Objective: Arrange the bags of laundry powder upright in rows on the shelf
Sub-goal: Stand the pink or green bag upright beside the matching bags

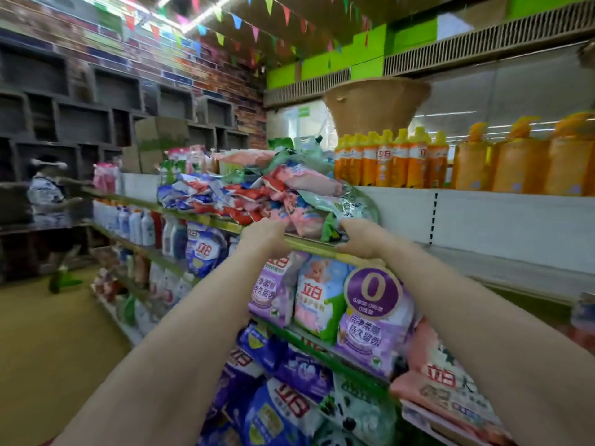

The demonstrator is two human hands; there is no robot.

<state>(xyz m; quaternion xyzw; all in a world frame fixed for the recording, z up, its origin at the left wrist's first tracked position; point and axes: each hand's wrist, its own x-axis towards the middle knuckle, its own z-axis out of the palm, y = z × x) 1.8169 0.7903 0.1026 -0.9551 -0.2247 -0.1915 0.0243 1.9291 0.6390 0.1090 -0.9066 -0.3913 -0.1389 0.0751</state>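
Room: we are in a shop aisle with a patterned brick-look wall (199, 69) on the left and strings of coloured pennants (238, 20) under the ceiling.
Surface: the shelf (483, 262) at chest height has a gold front edge; its right part is bare white board.
Task item: the bags of laundry powder (257, 191) lie in a loose heap on the left part of that shelf, flat and tilted, none upright. We cannot count them; they overlap.
Left hand: our left hand (265, 235) reaches to the front of the heap at the shelf edge; the fingers are hidden, so we cannot tell their grip.
Right hand: our right hand (360, 236) is at a green bag (351, 204) on the heap's right end; whether it grasps the bag we cannot tell.
Surroundings: orange bottles (391, 162) stand in a row on the shelf above, beside a woven basket (376, 104). Upright purple and pink bags (322, 297) fill the shelves below.
Aisle: a person (48, 201) stands far left.
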